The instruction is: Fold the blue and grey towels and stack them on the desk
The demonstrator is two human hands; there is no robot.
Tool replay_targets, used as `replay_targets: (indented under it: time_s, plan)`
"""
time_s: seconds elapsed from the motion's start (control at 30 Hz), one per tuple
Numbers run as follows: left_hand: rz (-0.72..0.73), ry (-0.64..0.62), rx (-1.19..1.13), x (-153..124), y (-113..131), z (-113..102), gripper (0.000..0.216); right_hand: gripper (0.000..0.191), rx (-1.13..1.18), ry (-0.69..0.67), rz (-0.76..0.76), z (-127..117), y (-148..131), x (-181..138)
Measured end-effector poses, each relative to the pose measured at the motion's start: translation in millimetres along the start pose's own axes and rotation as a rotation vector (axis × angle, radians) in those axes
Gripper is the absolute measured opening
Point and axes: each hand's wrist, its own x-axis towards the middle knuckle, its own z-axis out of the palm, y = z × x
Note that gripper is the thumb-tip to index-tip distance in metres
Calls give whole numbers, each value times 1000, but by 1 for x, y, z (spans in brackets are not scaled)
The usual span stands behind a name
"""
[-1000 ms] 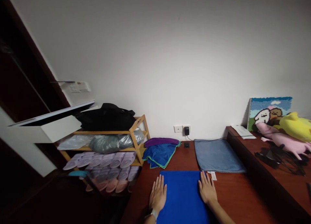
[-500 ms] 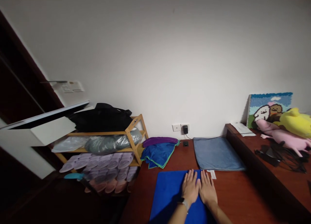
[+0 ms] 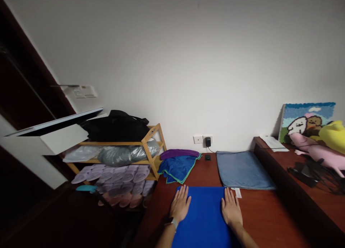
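A bright blue cloth (image 3: 203, 215) lies flat on the reddish-brown table (image 3: 258, 215) right in front of me. My left hand (image 3: 180, 206) rests flat on the cloth's left edge with fingers stretched out. My right hand (image 3: 231, 209) lies flat on its right edge, fingers likewise stretched. Both palms press down and hold nothing. A watch sits on my left wrist.
A grey-blue folded cloth (image 3: 242, 169) lies beyond, and a crumpled blue cloth with green trim (image 3: 176, 169) under a purple one (image 3: 179, 154) at back left. A wooden rack (image 3: 151, 147) with slippers stands left. Plush toys (image 3: 320, 147) and cables sit on the raised shelf at right.
My left hand slid left across the blue cloth, from beside my right hand to the cloth's left edge. The right hand stayed on the right edge.
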Motion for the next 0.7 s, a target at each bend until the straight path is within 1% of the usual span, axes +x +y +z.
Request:
replay_targets:
  time_s: [0.03,0.1,0.17,0.27,0.37,0.43,0.5,0.57,0.6,0.63,0.67,0.7]
  plan:
    - [-18,8,17,-2,-13,2,61,68,7,9,0,1,0,0]
    - [-29,11,27,-3,-29,5,61,67,20,20,1,3,1,1]
    - [-26,10,22,0,-34,9,61,67,23,22,1,5,2,2]
    - [-28,15,16,6,-35,12,60,68,28,21,-2,7,3,2]
    - [-71,21,16,3,-45,9,60,68,33,15,-3,8,3,4]
    - [-129,27,25,-11,-60,4,61,68,33,0,8,6,3,5]
    - [-196,30,40,-34,-75,-3,62,68,51,-27,21,0,2,7]
    - [-263,50,55,-59,-84,-10,62,69,80,-62,25,-9,4,6]
    - [-281,77,57,-71,-82,-13,62,69,94,-69,19,-14,5,4]
    - [-279,112,52,-81,-75,-16,61,69,107,-61,9,-18,7,-1]
    - [-252,148,39,-89,-62,-19,60,69,117,-36,-5,-21,10,-7]
    - [-201,179,17,-95,-44,-22,58,69,123,1,-21,-22,12,-17]
